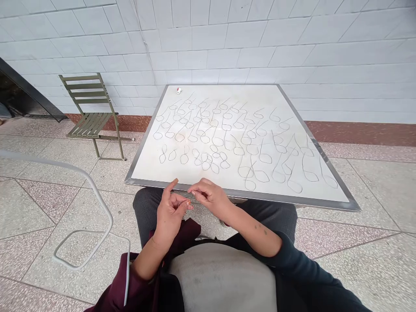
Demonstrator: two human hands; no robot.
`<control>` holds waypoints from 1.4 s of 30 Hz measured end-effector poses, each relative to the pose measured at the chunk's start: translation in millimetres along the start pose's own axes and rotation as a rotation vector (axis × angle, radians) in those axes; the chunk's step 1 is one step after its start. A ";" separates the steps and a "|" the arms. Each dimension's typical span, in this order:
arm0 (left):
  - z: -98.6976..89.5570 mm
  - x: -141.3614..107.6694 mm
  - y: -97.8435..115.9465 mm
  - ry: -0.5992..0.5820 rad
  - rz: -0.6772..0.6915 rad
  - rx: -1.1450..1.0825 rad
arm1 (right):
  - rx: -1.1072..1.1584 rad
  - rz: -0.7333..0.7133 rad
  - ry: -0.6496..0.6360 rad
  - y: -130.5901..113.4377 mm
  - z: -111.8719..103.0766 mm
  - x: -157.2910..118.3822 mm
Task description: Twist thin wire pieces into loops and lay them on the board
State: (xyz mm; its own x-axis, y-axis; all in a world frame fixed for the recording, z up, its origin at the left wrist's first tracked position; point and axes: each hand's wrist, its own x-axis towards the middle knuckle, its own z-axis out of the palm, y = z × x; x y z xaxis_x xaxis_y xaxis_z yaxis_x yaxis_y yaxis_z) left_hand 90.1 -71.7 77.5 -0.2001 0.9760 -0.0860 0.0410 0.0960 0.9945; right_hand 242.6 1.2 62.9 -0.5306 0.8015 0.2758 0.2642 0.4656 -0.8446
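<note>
Close to the table's front edge, my left hand (171, 212) pinches a thin wire (182, 202) between thumb and fingers, with its index finger raised. A bend of the wire shows at the fingertips. Just to the right, my right hand (209, 197) is closed in a pinch on what looks like the same wire, its fingertips almost meeting the left ones. On the white table (149, 167) beyond lie many thin wires bent into loops with straight tails (261, 175). Nearer the front left, several wire pieces have a figure-eight shape (163, 154).
A small white and red object (179, 91) sits at the table's far left corner. A green folding chair (91, 123) stands left by the tiled wall (208, 43). A pale bent tube (97, 195) rises at my left. My knees are under the table's metal-edged front.
</note>
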 end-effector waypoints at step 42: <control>-3.3 3.5 -7.9 -0.032 -0.028 -0.131 | 0.471 0.179 -0.026 3.5 18.5 -1.8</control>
State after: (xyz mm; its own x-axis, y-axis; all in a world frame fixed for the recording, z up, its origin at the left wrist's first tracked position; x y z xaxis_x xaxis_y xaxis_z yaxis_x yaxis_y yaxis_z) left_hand 85.8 -69.6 69.5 -0.1676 0.9793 -0.1137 -0.0930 0.0991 0.9907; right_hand 229.6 -5.5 51.0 -0.5316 0.8410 0.1009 -0.0355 0.0969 -0.9947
